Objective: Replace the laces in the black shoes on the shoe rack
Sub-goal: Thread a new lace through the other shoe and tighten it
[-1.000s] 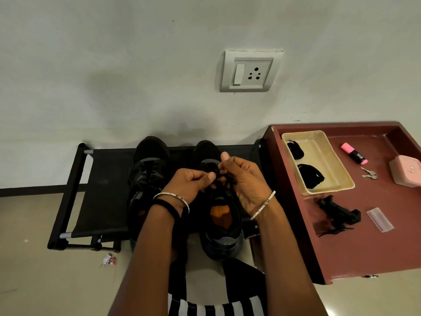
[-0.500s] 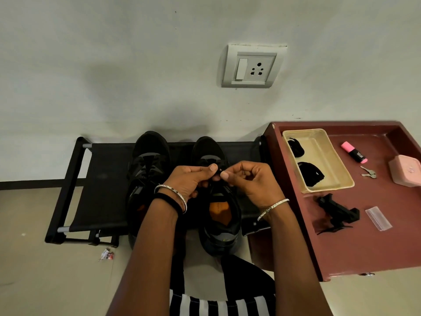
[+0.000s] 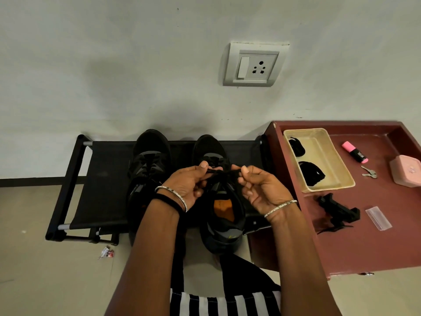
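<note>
Evidently shoe (image 3: 225, 215) toe toward wall (image 3: 114, 65); left hand (image 3: 189, 183), right hand (image 3: 259, 185) pinch lace (image 3: 224, 172).

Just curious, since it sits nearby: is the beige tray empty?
Not empty. The beige tray holds two black bundles, possibly laces.

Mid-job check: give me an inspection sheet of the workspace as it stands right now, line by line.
Surface: black shoe rack against the wall, both shoes on it; maroon table beside it.
Job's things: black lace stretched between the hands above the shoe nearer the table; other shoe not handled; two black bundles, possibly laces, in the beige tray.
Clutter: pink highlighter, keys, pink box, black clip-like object and clear plastic sleeve on the table; wrapper on the floor.
Hands: left hand and right hand each pinch the lace.
Cables: nothing seen.
Surroundings: wall socket above the rack.
</note>
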